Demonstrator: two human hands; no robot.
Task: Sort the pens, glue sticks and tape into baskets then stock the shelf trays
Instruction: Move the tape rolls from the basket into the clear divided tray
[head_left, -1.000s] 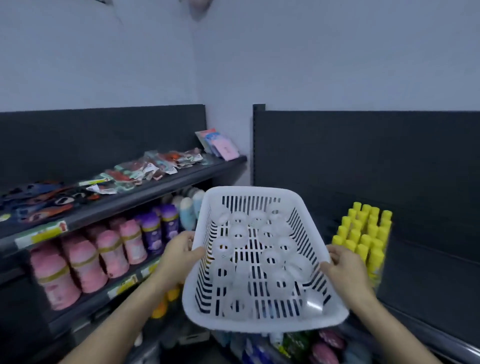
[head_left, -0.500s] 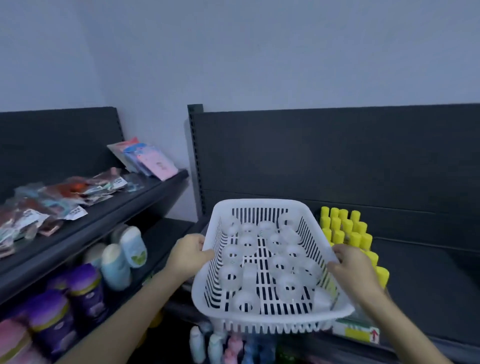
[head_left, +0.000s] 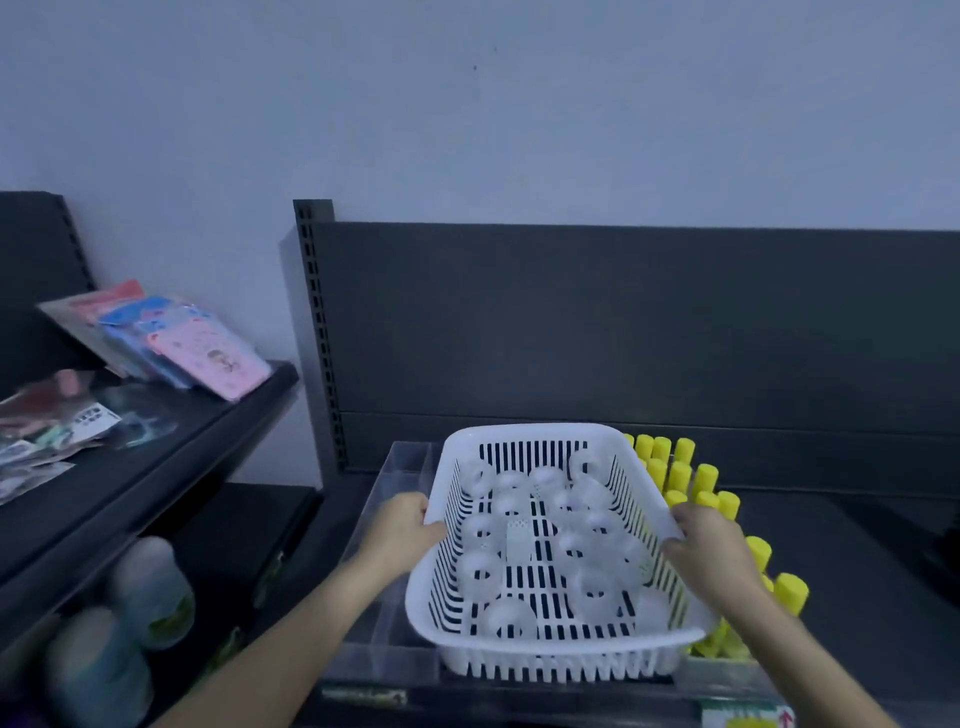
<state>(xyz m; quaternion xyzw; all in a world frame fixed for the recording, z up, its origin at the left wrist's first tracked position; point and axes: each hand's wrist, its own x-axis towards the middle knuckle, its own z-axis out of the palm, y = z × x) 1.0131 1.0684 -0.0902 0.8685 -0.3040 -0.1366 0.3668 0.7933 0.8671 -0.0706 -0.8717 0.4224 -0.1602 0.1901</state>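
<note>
Bare forearms (head_left: 291, 634) (hands (head_left: 408, 530) bare too)

bottles (head_left: 150, 587) blurred | packets (head_left: 47, 436) cut by left edge | glue sticks (head_left: 704, 478) partly behind basket (head_left: 524, 431)

No word or number can be read. A red arrow pointing up stands on the white shelf tag (head_left: 748, 714) below the yellow glue sticks (head_left: 680, 451) — its other print is blurred. The green shelf-edge label (head_left: 363, 695) and a white tag (head_left: 93, 418) on the left shelf's packets carry dark print — illegible.
</note>
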